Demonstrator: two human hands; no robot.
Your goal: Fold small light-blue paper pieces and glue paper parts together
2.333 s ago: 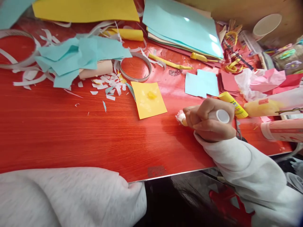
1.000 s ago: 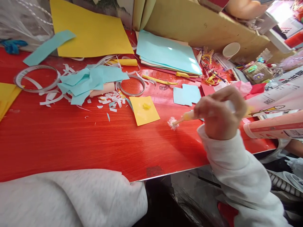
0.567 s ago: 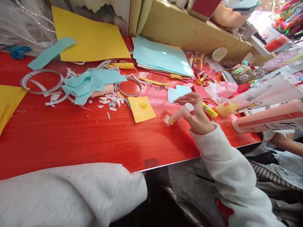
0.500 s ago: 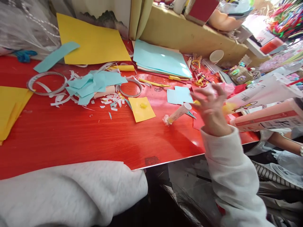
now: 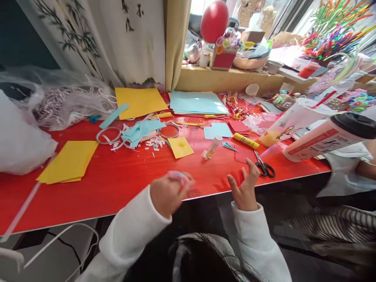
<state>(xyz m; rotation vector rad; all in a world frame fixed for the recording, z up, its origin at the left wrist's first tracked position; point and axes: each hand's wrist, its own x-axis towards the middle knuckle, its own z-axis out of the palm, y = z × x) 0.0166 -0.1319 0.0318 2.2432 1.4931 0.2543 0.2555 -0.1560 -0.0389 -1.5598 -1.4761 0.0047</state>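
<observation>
- At the far left of the red table (image 5: 117,196), a white plastic bag (image 5: 23,137), with a clear bag of beaded strands (image 5: 64,100) behind.
- Next, overlapping yellow sheets (image 5: 70,162), lying flat near the front.
- Farther back, a large yellow sheet (image 5: 141,102) under the end of a blue strip (image 5: 114,116).
- Then a flat ring (image 5: 108,142), beside crumpled blue paper (image 5: 141,131) and white clippings (image 5: 155,144).
- Over the table's near edge, the left hand (image 5: 166,196), fingers curled and pinching a small pink-and-blue item (image 5: 179,178), blurred, exact shape impossible to tell.
- Behind that hand, a yellow square (image 5: 180,148) with a dab on top, flat on the table.
- To the right, a pale tube (image 5: 215,145), tilted, lower end at a small whitish frayed clump (image 5: 205,155).
- Past the tube, blue paper pieces (image 5: 217,131) and a small blue pointed tool (image 5: 229,147).
- At the near edge, the right hand (image 5: 245,192), holding nothing, fingers spread and partly bent, near a red square (image 5: 241,156) and black-handled scissors (image 5: 266,169).
- Behind these, a yellow glue stick (image 5: 246,140), lying on its side.
- Farther right, a clear cup (image 5: 290,117) with yellow contents, then a pink cup (image 5: 320,139) with a black lid.
</observation>
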